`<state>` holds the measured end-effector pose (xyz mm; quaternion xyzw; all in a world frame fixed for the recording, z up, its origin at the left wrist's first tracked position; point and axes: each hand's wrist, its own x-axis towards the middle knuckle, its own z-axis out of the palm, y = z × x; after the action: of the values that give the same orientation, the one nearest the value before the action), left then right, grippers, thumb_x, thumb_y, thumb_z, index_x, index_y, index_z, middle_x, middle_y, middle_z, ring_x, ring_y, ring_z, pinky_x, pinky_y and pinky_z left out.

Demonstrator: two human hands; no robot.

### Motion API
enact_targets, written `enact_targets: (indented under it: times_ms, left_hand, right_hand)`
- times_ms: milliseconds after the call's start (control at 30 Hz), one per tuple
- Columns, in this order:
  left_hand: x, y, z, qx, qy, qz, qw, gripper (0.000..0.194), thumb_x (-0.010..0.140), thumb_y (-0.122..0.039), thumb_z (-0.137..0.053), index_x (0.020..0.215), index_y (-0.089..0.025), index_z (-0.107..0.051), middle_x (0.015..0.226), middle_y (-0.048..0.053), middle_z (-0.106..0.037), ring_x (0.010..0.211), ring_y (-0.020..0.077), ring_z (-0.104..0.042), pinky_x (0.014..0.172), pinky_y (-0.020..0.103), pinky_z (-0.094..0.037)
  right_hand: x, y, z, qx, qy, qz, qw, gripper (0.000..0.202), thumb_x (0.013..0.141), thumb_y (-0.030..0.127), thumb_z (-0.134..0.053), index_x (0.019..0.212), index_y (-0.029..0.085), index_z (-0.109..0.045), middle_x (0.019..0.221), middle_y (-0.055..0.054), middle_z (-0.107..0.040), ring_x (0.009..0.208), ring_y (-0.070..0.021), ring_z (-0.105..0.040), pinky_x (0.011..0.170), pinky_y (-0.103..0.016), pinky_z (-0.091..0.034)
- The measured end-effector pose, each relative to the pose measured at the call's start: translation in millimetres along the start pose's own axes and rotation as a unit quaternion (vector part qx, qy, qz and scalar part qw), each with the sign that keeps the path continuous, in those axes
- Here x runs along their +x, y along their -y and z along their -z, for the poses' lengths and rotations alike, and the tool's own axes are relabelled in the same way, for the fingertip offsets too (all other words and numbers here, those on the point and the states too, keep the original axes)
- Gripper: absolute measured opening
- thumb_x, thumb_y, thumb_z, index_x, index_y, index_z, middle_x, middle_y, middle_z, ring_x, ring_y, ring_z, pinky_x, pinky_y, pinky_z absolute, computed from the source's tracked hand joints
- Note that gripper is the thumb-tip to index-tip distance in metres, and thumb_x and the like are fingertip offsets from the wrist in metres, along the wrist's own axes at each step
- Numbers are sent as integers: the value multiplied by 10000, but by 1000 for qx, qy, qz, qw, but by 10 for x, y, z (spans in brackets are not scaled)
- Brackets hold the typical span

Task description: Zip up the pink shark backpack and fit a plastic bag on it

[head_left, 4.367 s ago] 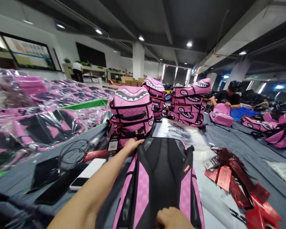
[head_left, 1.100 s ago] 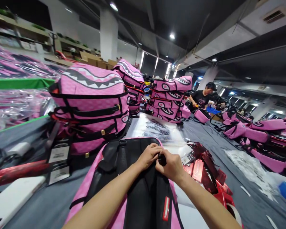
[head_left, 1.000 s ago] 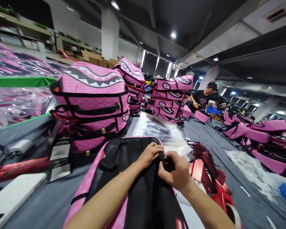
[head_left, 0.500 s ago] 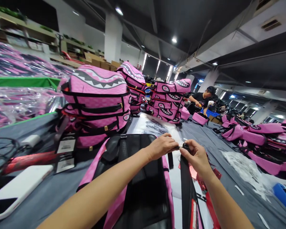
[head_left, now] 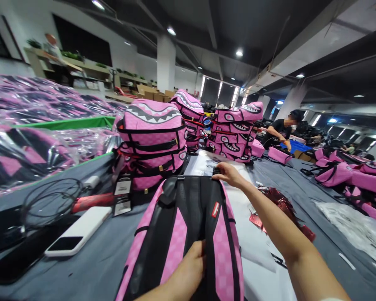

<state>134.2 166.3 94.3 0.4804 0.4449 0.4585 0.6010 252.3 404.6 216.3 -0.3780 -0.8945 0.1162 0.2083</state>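
Observation:
A pink and black backpack (head_left: 225, 255) lies in front of me with its shoulder straps facing up. My left hand (head_left: 192, 265) is low at its middle, against the inner edge of the right-side strap (head_left: 210, 238); its fingertips are hidden under that strap. My right hand (head_left: 228, 173) is at the bag's top right corner, thumb and fingers pinched on a small black piece (head_left: 217, 170), perhaps a strap end. A small red label (head_left: 215, 210) shows on the right-side strap.
Stacked pink backpacks (head_left: 155, 142) stand behind, with hanging tags (head_left: 123, 196). At left are a white phone (head_left: 81, 232), cables and plastic-wrapped bags. Red packets (head_left: 278, 205) and clear plastic (head_left: 351, 225) lie at right. A person (head_left: 282, 129) works further back.
The right-side strap now lies over the backpack instead of off its right side. My left hand has left the strap end and moved down onto the bag. My right hand has moved up and left.

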Motion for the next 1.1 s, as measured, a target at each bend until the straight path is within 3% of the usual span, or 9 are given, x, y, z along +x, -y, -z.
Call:
enact_targets:
  times_ms: [100, 200, 267, 333, 433, 567, 767, 967, 1100]
  left_hand:
    - [-251, 7, 166, -104, -18, 103, 989, 564, 631, -773, -698, 879, -268, -667, 863, 46, -733, 791, 248, -704, 747, 374, -579]
    - [-214, -310, 686, 113, -5, 80, 990, 581, 734, -826, -551, 726, -249, -620, 746, 59, -720, 751, 260, -718, 752, 369, -561]
    - [41, -547, 1132, 334, -111, -19, 936, 556, 852, -750, -422, 792, -248, -653, 783, 63, -733, 785, 268, -717, 780, 375, -543]
    - [468, -680, 1542, 497, -249, -101, 825, 554, 867, -673, -456, 1127, -227, -656, 1118, 109, -749, 1087, 316, -691, 982, 445, -509]
    - [1204, -602, 1877, 530, -276, -103, 795, 673, 777, -672, -583, 1124, -97, -627, 1221, 268, -688, 1215, 442, -625, 1028, 570, -486]
    - [1699, -214, 1813, 538, -276, -171, 778, 676, 723, -522, -729, 1239, -116, -571, 1336, 230, -646, 1279, 379, -600, 1114, 526, -463]
    - [1325, 256, 1679, 553, -281, -295, 727, 517, 881, -380, -644, 1324, -160, -496, 1366, 171, -620, 1306, 306, -574, 1136, 496, -476]
    - [826, 504, 1584, 599, -242, -285, 708, 318, 982, -328, -515, 1248, -163, -572, 1279, 180, -660, 1240, 324, -602, 1103, 539, -481]
    - [795, 475, 1609, 635, -154, -208, 728, 261, 956, -352, -543, 1116, -171, -644, 1184, 163, -696, 1129, 315, -644, 1031, 495, -521]
  right_hand:
    - [275, -123, -421, -67, 48, 4, 997, 378, 768, 397, -882, 1005, 184, -678, 1013, -62, -669, 981, -228, -619, 879, -339, -470]
    - [314, -289, -720, -73, 39, -6, 997, 549, 735, 465, -897, 1166, 202, -682, 1247, -136, -647, 1212, -321, -575, 1035, -453, -430]
    - [271, -407, -861, -74, 25, -29, 997, 665, 783, 528, -839, 1312, 190, -618, 1328, -178, -615, 1254, -348, -564, 1054, -491, -430]
    - [205, -502, -986, -75, 12, -44, 996, 653, 854, 545, -757, 1358, 171, -580, 1338, -185, -616, 1254, -340, -572, 1068, -490, -432]
    - [76, -602, -1170, -61, -35, -25, 997, 539, 895, 478, -702, 1331, 185, -582, 1326, -148, -633, 1258, -299, -571, 1102, -461, -425]
    - [-172, -716, -1403, 1, -171, 50, 984, 477, 853, 375, -716, 1281, 208, -587, 1244, -128, -658, 1209, -288, -595, 1072, -475, -473]
    - [-698, -607, -1614, -17, -272, 101, 957, 438, 888, 305, -688, 1293, 186, -571, 1217, -144, -671, 1173, -299, -611, 1045, -498, -506]
    - [-1165, -331, -1544, -50, -157, 66, 984, 365, 905, 226, -685, 1262, 184, -622, 1174, -139, -693, 1147, -294, -615, 1029, -477, -511]
    - [-1126, -314, -1448, -71, -29, 21, 997, 356, 855, 277, -788, 1168, 157, -666, 1129, -142, -712, 1079, -295, -646, 987, -434, -510]
